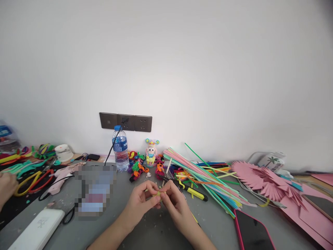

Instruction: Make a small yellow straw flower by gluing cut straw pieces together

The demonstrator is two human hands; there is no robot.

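My left hand and my right hand meet above the grey mat, fingertips pinched together. Between them is a small yellow-green piece, mostly covered by the fingers; its kind cannot be made out. Just behind my hands lie black-and-yellow pliers and a small pale bead-like ball. A little decorated figure with big eyes stands by the wall, beside colourful fuzzy pipe-cleaner shapes.
A water bottle stands left of the figure, near a pixelated screen. A white power bank, pink glue gun and scissors lie left. Coloured strips, a phone and folded pink paper occupy the right. Another person's hand shows far left.
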